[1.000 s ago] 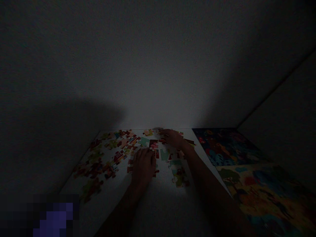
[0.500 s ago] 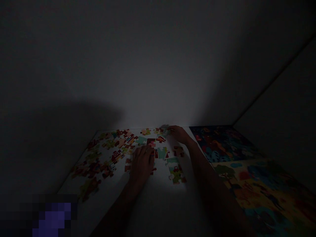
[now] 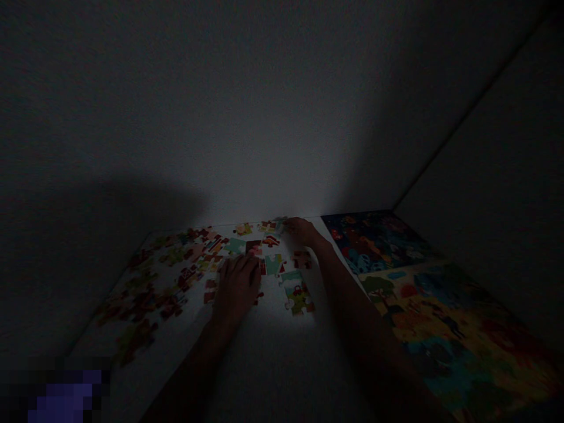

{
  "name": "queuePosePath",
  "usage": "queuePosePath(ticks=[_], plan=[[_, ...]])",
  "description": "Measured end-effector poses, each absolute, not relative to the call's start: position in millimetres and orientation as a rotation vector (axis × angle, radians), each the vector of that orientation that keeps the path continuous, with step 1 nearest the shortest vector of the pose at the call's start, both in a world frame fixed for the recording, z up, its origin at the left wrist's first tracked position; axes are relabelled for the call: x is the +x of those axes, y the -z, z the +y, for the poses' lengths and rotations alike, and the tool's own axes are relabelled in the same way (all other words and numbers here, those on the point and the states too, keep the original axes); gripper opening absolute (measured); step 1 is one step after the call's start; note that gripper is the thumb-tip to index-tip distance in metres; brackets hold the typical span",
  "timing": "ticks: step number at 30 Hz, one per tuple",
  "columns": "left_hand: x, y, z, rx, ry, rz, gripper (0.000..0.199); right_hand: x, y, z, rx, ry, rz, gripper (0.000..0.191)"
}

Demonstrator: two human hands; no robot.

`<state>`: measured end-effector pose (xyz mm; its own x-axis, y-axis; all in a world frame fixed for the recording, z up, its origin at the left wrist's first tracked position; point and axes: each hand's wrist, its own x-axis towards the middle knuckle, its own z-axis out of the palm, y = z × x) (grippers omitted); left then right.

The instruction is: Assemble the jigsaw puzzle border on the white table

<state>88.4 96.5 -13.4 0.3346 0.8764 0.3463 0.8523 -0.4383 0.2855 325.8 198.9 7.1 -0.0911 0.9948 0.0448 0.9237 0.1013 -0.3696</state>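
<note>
In dim light, many jigsaw pieces (image 3: 150,299) lie scattered over the left part of a white table (image 3: 264,364). My left hand (image 3: 238,285) rests palm down over some pieces near the middle, its fingers spread a little. My right hand (image 3: 302,231) is at the table's back edge, its fingertips bent at a pale green and brown piece (image 3: 278,226); whether it grips that piece is too dark to tell. Joined pieces with a small red vehicle (image 3: 298,294) lie between my forearms. A light green piece (image 3: 274,264) is just right of my left hand.
Two colourful pictures, a dark blue one (image 3: 374,241) and a yellow one with trees (image 3: 440,323), cover the table's right side. A pale wall (image 3: 264,147) rises behind the table. Something purple and pixelated (image 3: 64,402) is at the bottom left.
The whole view has shifted, so the table and both hands appear further left. Against the pieces, both hands have hardly moved.
</note>
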Motion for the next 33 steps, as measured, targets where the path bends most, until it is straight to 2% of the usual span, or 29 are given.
queuePosePath(ticks=[9,33], plan=[[90,11,96,2.535,-0.696,1.625,0.027,320,-9,198,-1.971,-0.36,-2.113,0.039],[89,10,90,2.486,-0.71,1.557,0.024,295,8,204,-1.656,-0.257,-2.232,0.035]])
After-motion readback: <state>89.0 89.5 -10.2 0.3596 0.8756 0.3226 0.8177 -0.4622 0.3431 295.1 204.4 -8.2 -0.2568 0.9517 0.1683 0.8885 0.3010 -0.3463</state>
